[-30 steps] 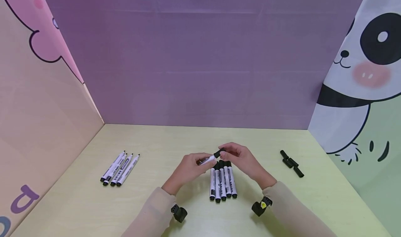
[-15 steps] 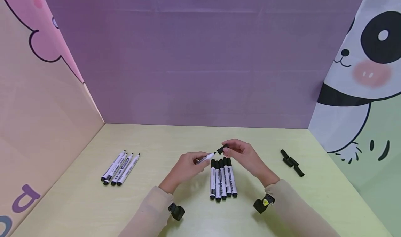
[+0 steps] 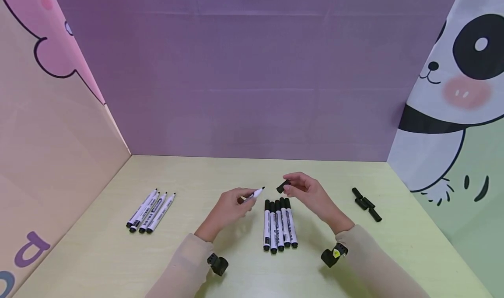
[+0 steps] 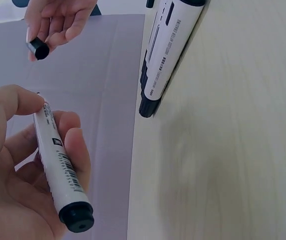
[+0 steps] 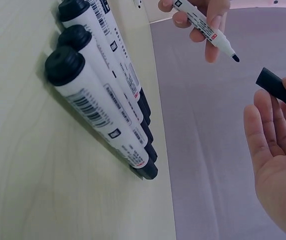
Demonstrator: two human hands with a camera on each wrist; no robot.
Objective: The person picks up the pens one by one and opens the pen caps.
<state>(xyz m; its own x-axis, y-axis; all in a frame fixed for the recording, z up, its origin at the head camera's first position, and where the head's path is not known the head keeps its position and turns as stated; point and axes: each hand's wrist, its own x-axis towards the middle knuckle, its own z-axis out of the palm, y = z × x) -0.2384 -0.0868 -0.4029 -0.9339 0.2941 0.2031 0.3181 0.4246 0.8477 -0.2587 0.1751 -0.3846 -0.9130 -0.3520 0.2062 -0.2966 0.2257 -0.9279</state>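
Note:
My left hand (image 3: 232,205) grips an uncapped white marker (image 4: 58,160), its black nib (image 5: 235,58) pointing up and to the right. Between thumb and fingers my right hand (image 3: 307,195) pinches the black marker cap (image 5: 275,86), a short gap away from the nib. Both hands are above the table, just behind a row of several capped markers (image 3: 278,228) lying side by side. In the right wrist view those capped markers (image 5: 103,100) fill the left part, black ends toward the camera.
Several uncapped markers (image 3: 151,212) lie in a slanted group at the left of the table (image 3: 334,280). Loose black caps (image 3: 367,204) lie in a cluster at the right. A purple backdrop (image 3: 256,79) stands behind the table, with printed panels on both sides.
The cap has come off the marker. My left hand has drawn back left with the marker, and my right hand has moved up and right with the cap.

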